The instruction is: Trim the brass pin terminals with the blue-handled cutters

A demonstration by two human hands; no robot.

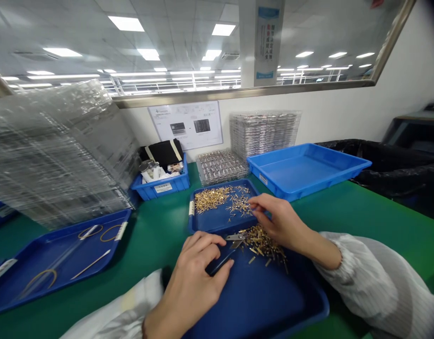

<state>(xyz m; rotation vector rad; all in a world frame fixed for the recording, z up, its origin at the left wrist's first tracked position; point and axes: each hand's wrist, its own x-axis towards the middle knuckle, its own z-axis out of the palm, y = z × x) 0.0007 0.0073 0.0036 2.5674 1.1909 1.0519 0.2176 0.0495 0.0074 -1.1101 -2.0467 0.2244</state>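
Observation:
My left hand point(199, 273) is wrapped round the dark handles of a pair of pliers point(236, 238), whose metal jaws point right toward a heap of small brass-coloured pins point(262, 242). That heap lies in the near dark blue tray point(252, 301). My right hand point(280, 219) hovers over the far edge of the heap, thumb and fingertips pinched together; what they hold, if anything, is too small to make out. Just beyond its fingertips, more gold pins point(213, 198) lie in the smaller blue tray point(217, 221), in a dense pile at left and scattered at right.
A tray point(107, 256) with rubber bands and a swab stands at left, beside stacked clear plastic trays point(57, 150). Behind are a blue bin point(170, 184), a clear pin tray point(222, 167), more stacked trays point(264, 134), and a large blue tray point(308, 169). A black-lined bin point(397, 165) stands right.

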